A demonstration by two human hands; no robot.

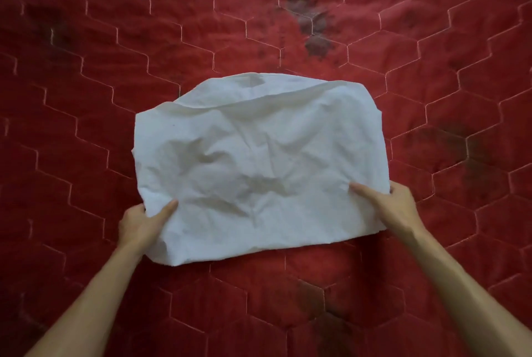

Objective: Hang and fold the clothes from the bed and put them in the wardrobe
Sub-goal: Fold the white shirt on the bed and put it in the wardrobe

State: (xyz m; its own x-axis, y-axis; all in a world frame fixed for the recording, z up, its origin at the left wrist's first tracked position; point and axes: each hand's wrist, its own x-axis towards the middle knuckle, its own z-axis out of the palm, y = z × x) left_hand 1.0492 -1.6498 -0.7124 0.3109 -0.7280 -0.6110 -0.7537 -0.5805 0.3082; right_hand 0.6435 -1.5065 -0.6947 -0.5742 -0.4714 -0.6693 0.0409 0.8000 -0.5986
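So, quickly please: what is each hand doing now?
Left hand: grips the near left corner of the white garment.
Right hand: grips its near right corner.

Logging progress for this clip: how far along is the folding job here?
Done: the white cloth lies folded into a rough rectangle on the red quilted bedspread. In hand: the left hand and right hand each pinch a near corner. Left: finishing the fold, then the wardrobe, which is not in view.
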